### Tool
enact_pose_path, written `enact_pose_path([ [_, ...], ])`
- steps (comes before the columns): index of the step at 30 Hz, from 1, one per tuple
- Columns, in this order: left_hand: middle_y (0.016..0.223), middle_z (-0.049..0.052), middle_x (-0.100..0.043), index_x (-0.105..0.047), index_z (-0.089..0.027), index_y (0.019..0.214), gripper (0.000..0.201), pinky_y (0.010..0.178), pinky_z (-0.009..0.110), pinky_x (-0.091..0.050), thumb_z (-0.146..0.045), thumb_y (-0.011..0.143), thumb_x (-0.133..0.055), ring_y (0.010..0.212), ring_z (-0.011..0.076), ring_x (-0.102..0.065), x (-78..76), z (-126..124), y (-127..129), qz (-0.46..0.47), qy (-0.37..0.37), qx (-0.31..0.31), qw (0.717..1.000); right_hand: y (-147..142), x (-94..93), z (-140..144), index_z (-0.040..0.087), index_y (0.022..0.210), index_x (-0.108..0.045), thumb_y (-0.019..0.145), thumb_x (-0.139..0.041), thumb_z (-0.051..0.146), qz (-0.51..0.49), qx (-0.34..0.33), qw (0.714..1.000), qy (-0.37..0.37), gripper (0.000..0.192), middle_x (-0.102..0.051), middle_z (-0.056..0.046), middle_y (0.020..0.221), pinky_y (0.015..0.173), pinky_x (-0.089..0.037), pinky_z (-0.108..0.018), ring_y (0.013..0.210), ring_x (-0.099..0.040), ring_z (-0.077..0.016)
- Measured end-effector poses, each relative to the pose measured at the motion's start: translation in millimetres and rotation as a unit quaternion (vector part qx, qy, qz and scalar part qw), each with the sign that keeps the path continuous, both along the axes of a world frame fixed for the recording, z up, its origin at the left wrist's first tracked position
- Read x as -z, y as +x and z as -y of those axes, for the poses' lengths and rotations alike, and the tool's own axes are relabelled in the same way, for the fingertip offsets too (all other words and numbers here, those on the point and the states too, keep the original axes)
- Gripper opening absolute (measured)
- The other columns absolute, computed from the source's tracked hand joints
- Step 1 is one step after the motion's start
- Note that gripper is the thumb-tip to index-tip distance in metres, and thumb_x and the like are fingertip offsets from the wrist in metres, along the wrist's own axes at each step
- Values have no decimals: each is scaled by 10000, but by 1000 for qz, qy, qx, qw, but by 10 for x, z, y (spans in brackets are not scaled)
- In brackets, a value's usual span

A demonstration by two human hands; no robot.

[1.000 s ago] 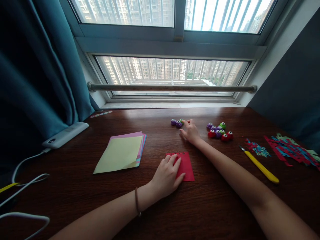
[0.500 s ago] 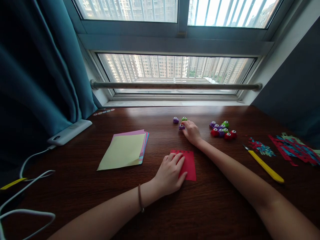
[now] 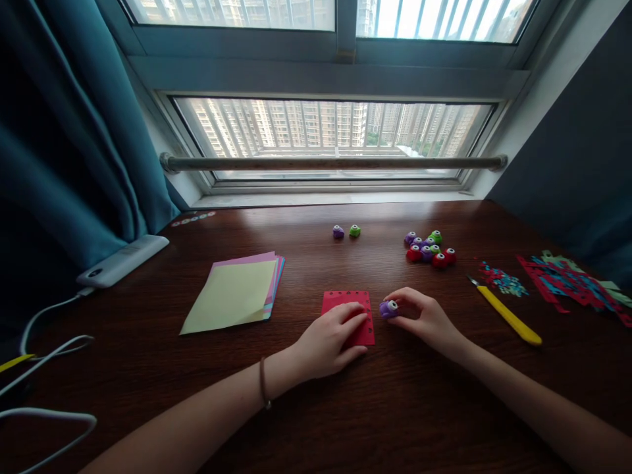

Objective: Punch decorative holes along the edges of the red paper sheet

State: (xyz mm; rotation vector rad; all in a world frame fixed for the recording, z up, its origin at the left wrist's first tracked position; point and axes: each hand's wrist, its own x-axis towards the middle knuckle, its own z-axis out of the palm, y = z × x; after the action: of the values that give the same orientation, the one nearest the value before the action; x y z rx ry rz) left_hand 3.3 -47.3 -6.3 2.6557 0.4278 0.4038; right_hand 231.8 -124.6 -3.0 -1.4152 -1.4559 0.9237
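Note:
A small red paper square (image 3: 345, 304) with a row of punched holes along its far edge lies on the dark wooden desk (image 3: 316, 408). My left hand (image 3: 330, 339) rests flat on it, fingers spread. My right hand (image 3: 424, 317) holds a small purple paper punch (image 3: 388, 308) between thumb and fingers, right beside the red paper's right edge. Two more punches, a second purple punch (image 3: 338, 232) and a green punch (image 3: 354, 230), sit farther back on the desk.
A cluster of red, purple and green punches (image 3: 428, 249) sits at the back right. A yellow craft knife (image 3: 506, 316) and cut paper scraps (image 3: 567, 280) lie to the right. A stack of coloured paper (image 3: 232, 296), a white power bank (image 3: 121, 261) and cables (image 3: 44, 368) are on the left.
My right hand took a purple punch from the small group at the back and drew it toward me, beside the red paper. My left hand stayed on the paper.

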Motion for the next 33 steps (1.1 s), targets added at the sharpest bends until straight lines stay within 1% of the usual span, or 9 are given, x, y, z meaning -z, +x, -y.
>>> enact_pose_path([
  [2,1350,93,-403,-368,-223,1331,562,1021,388,-349,-367,827,-570,1233,238,-384,-8,-13,3,-5,0,13,1000,-28,31,52,206,952,-592,730,-654,224,-11,-3,1000,-7,231,-612,-18,943,822,-504,-308,888,-602,-164],
  [7,1340,87,-427,-383,-218,1330,515,1033,393,-328,-389,864,-520,1230,233,-383,-1,-28,16,-30,19,7,999,-68,71,83,211,942,-602,736,-639,194,26,0,1000,-10,210,-633,-11,923,802,-505,-303,856,-604,-161],
  [13,1293,93,-469,-430,-226,1298,431,1001,428,-352,-357,890,-469,1173,248,-431,-25,-22,27,-37,47,-7,998,-99,45,136,236,941,-595,738,-637,199,111,5,993,34,211,-622,-19,915,772,-492,-315,848,-587,-178],
  [17,1317,97,-445,-408,-224,1314,469,1004,438,-340,-370,875,-483,1185,259,-417,-26,-34,19,-43,44,-9,998,-110,54,128,259,929,-591,755,-614,166,148,-5,987,65,199,-617,-11,918,781,-473,-314,865,-575,-178],
  [19,1343,88,-421,-383,-223,1330,493,1024,431,-312,-355,868,-492,1218,253,-379,-23,-39,19,-49,44,-9,998,-106,65,123,271,943,-589,766,-599,155,152,-12,986,73,211,-617,-8,934,796,-469,-311,880,-573,-176],
  [23,1405,66,-348,-353,-231,1348,523,1075,450,-193,-316,853,-498,1296,249,-259,-31,-43,26,-68,62,-22,996,-99,76,132,281,976,-585,767,-605,153,157,-9,984,77,246,-617,-5,961,813,-469,-307,902,-572,-172],
  [29,1400,59,-356,-347,-267,1351,514,1013,466,-259,-359,861,-474,1252,274,-308,-68,-28,25,-88,62,-45,993,-108,67,149,281,1007,-588,769,-607,164,151,8,987,59,266,-630,1,980,825,-475,-314,912,-584,-171],
  [33,1392,55,-364,-351,-281,1347,508,993,464,-266,-380,864,-473,1236,281,-319,-77,-15,17,-89,64,-54,992,-104,69,150,271,1014,-594,765,-608,170,152,24,987,42,269,-643,0,982,819,-484,-315,905,-596,-173],
])
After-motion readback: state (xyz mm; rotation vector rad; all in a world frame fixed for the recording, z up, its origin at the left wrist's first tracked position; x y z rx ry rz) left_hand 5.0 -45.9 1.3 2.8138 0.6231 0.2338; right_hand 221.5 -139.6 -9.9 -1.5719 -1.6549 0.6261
